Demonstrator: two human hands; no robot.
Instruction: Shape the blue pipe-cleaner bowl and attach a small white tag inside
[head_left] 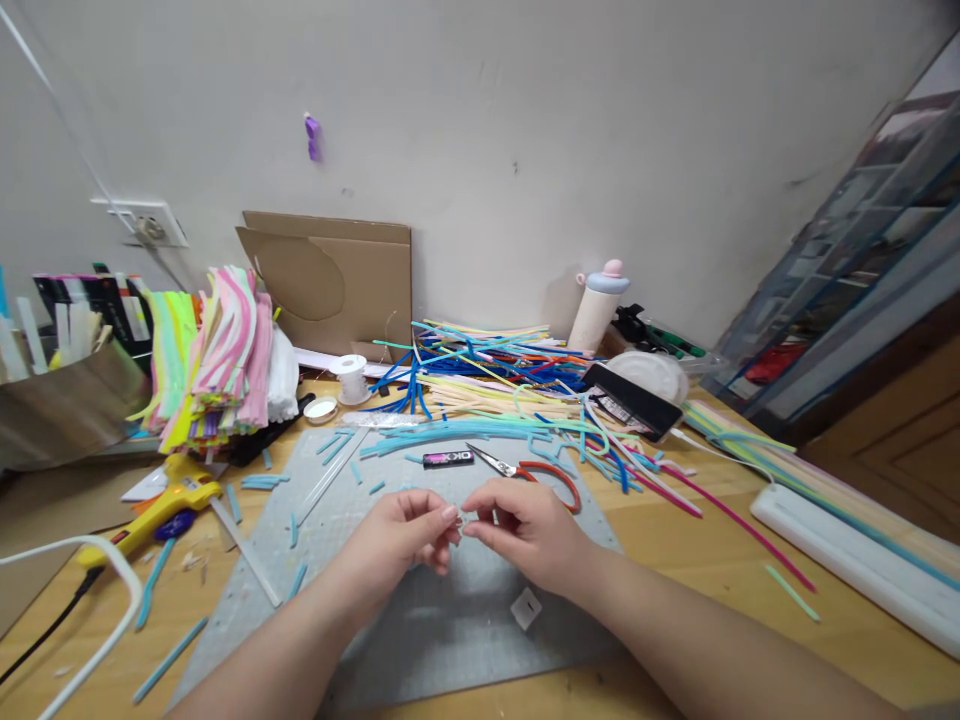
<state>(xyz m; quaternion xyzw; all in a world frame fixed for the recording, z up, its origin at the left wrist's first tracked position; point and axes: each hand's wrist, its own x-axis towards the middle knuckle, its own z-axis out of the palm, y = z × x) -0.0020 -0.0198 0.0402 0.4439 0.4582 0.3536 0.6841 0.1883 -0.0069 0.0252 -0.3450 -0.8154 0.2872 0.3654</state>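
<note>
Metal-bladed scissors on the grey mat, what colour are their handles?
The looped handles of the metal-bladed scissors are orange-red, clearest in the head view.

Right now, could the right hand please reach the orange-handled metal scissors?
Probably yes: the scissors lie just beyond the right hand on the grey mat, with nothing visible between, though it must leave the left hand first.
</note>
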